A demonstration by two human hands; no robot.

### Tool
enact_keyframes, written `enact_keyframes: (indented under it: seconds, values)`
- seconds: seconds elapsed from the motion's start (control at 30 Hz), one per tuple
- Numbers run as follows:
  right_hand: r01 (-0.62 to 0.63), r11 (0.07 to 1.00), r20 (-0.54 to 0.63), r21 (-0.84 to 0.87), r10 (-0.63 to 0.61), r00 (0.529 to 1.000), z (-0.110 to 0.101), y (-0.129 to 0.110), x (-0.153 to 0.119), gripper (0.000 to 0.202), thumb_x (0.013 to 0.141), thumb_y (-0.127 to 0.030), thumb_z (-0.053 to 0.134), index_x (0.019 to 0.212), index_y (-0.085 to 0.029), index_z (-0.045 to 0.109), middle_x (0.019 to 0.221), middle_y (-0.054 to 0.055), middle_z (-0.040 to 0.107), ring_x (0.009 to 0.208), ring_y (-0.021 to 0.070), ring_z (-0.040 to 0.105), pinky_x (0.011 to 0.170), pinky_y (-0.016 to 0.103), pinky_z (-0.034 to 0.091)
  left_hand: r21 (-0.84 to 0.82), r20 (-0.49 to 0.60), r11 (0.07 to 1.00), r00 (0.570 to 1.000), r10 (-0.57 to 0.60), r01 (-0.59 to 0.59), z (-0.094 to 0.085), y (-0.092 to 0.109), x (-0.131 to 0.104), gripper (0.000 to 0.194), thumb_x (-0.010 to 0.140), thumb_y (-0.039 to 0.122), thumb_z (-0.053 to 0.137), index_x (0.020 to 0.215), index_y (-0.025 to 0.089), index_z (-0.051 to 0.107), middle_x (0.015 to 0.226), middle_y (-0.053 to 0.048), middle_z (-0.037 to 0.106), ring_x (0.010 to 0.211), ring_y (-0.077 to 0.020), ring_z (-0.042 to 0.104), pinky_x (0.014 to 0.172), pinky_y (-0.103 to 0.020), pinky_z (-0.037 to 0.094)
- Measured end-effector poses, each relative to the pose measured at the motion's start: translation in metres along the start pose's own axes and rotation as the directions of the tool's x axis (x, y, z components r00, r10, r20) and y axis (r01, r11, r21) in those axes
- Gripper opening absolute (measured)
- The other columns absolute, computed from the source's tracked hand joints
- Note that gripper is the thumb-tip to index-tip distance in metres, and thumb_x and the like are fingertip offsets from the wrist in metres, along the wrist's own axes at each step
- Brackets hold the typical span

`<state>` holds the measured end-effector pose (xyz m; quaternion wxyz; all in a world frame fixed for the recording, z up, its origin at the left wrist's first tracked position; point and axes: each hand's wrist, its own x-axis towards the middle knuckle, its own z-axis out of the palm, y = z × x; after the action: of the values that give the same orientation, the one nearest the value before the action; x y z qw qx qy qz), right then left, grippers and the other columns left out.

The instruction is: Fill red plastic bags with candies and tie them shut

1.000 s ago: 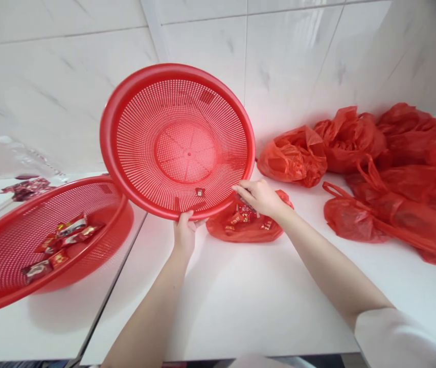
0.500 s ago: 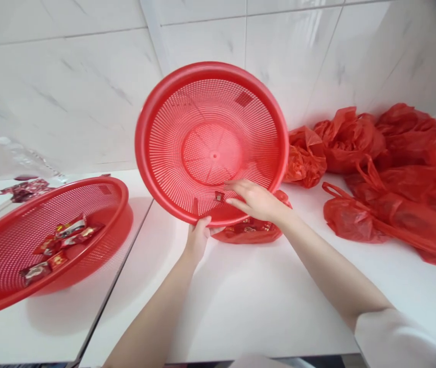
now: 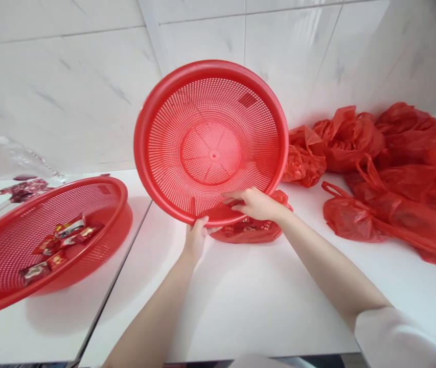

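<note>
The left hand (image 3: 197, 235) was closed on the near, lower rim of a red perforated basket (image 3: 213, 153), thumb over the lip. The right hand (image 3: 256, 204) was inside the same basket at its lower right wall, fingers extended toward the left; a small dark patch showed at the fingertips, and it could not be determined whether the hand gripped anything. The basket was tilted steeply, its mouth facing the wearer and its base in full view. Directly below and partly behind its lower rim, a red plastic bag (image 3: 246, 237) lay on the white surface (image 3: 241, 301), with wrapped pieces visible in it. To the left, well apart from the bag, stood a second basket (image 3: 123, 197), also red and perforated, leaning toward the wearer and containing a small cluster of wrapped sweets (image 3: 70, 232). A dark seam (image 3: 114, 283) crossed the surface between the left forearm and this basket. Beyond it, at far left, lay dark-red patterned packaging (image 3: 26, 188). To the right, several filled red bags (image 3: 405, 194) were heaped together near the marbled tile wall (image 3: 68, 87).
</note>
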<state>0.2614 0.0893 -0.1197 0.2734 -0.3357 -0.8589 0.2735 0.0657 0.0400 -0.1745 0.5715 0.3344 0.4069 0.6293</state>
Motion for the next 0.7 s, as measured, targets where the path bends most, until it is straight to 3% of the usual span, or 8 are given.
enact_keyframes:
  seconds: [0.17,0.27,0.4,0.53,0.7]
  values:
    - [0.007,0.997,-0.056,0.075,-0.003,0.998,-0.008,-0.007,-0.002,0.042,0.082,-0.011,0.054,0.121,-0.021,0.066,0.112,0.004,0.073,0.099,0.0179,0.069,0.089,0.031,0.053,0.023,-0.109,0.996,0.990,0.092,-0.090,-0.005,0.008,0.007,0.059,0.067,0.020,0.065,0.124,0.029,0.053,0.118,-0.003,0.065,0.106,-0.0261,0.063,0.081,-0.043,0.058]
    - [-0.012,0.998,-0.010,-0.057,0.011,1.000,-0.022,-0.010,-0.006,0.028,0.083,-0.013,0.054,0.101,-0.022,0.074,0.099,0.001,0.075,0.089,0.0177,0.070,0.085,0.031,0.052,0.023,-0.159,0.992,0.979,0.125,-0.123,-0.008,0.012,0.010,0.050,0.067,0.020,0.063,0.115,0.028,0.056,0.112,-0.002,0.066,0.102,-0.0239,0.064,0.081,-0.042,0.057]
    - [-0.146,0.959,0.075,-0.245,0.169,0.983,-0.046,-0.010,-0.017,0.023,0.086,-0.018,0.052,0.090,-0.024,0.074,0.090,0.001,0.075,0.078,0.0192,0.069,0.075,0.032,0.052,0.000,-0.170,0.993,0.979,0.115,-0.117,-0.011,0.015,0.013,0.026,0.067,0.022,0.060,0.094,0.022,0.057,0.098,-0.001,0.066,0.094,-0.0210,0.065,0.080,-0.040,0.055]
    - [-0.287,0.917,-0.109,-0.278,0.267,0.957,-0.058,-0.006,-0.025,0.039,0.082,-0.008,0.049,0.115,-0.023,0.064,0.103,0.006,0.073,0.085,0.0217,0.069,0.077,0.034,0.052,-0.088,-0.131,0.996,0.991,-0.006,-0.006,-0.014,0.016,0.014,0.015,0.066,0.026,0.060,0.079,0.019,0.055,0.080,0.001,0.066,0.075,-0.0163,0.065,0.069,-0.032,0.055]
    - [-0.171,0.962,-0.401,-0.214,0.073,0.913,-0.057,-0.012,-0.023,0.061,0.083,-0.013,0.054,0.139,-0.025,0.037,0.132,0.010,0.057,0.093,0.0229,0.068,0.082,0.038,0.054,-0.179,-0.122,0.983,0.990,-0.068,0.045,-0.016,0.021,0.013,0.018,0.064,0.025,0.059,0.081,0.018,0.058,0.078,0.000,0.069,0.071,-0.0168,0.065,0.062,-0.028,0.054]
